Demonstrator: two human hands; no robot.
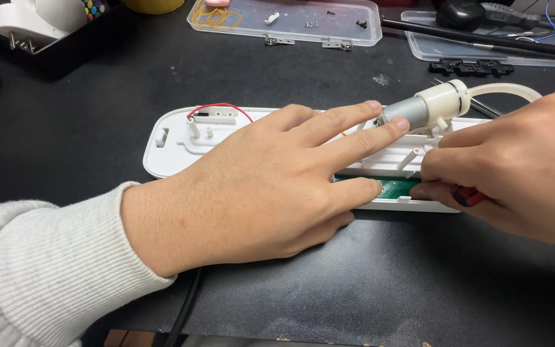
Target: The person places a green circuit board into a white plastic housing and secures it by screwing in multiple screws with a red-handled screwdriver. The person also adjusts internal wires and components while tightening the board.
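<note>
A long white plastic housing [175, 138] lies open on the black mat, with a red wire [220, 106] at its left end and a green circuit board [398, 187] inside. My left hand [271, 186] lies flat over the housing's middle, fingers spread, fingertips touching a small grey motor with a white pump head [428, 106] and pale tubing [515, 90]. My right hand [515, 170] is closed around a small red-handled tool [469, 196] whose tip is hidden at the board's right end.
A clear plastic lid [290, 22] at the back holds rubber bands, screws and hinges. Another clear tray [483, 45] with black tools and blue wire sits back right. A small black part [470, 65] lies near it. A white device [33, 22] stands back left.
</note>
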